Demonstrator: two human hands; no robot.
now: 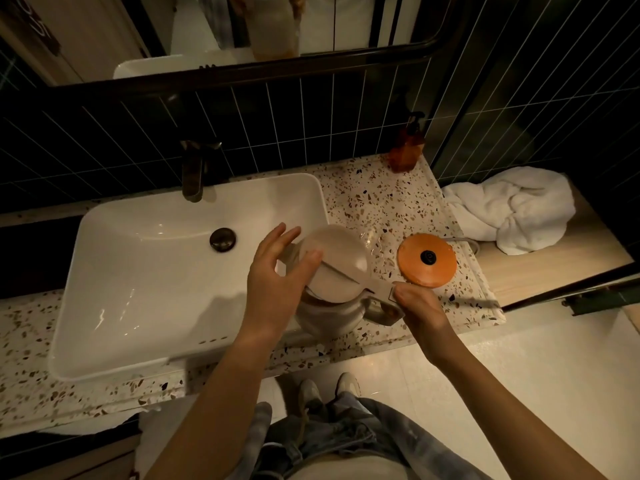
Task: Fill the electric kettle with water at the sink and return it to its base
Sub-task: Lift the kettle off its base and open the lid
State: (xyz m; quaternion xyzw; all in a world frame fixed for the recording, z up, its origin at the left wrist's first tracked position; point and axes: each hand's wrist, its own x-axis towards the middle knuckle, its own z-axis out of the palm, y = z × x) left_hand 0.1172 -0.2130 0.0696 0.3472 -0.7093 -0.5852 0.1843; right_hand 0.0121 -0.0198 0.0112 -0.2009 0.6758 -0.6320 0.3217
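Note:
A cream electric kettle [341, 271] is at the right edge of the white sink [138, 271], over the terrazzo counter. My right hand [415, 301] is closed around its handle. My left hand [277, 271] rests against the left side of the round lid, fingers spread and thumb touching the lid. The lid looks closed or nearly so. The round orange base [440, 268] lies on the counter just right of the kettle, bare, with its black connector showing. A dark faucet [194, 174] stands behind the sink, and no water is visible coming from it.
A brown pump bottle [407, 147] stands at the back right of the counter [363, 202]. A crumpled white towel [512, 209] lies on a wooden ledge to the right. The sink's dark drain [222, 239] sits mid-basin. A mirror hangs above the dark tiled wall.

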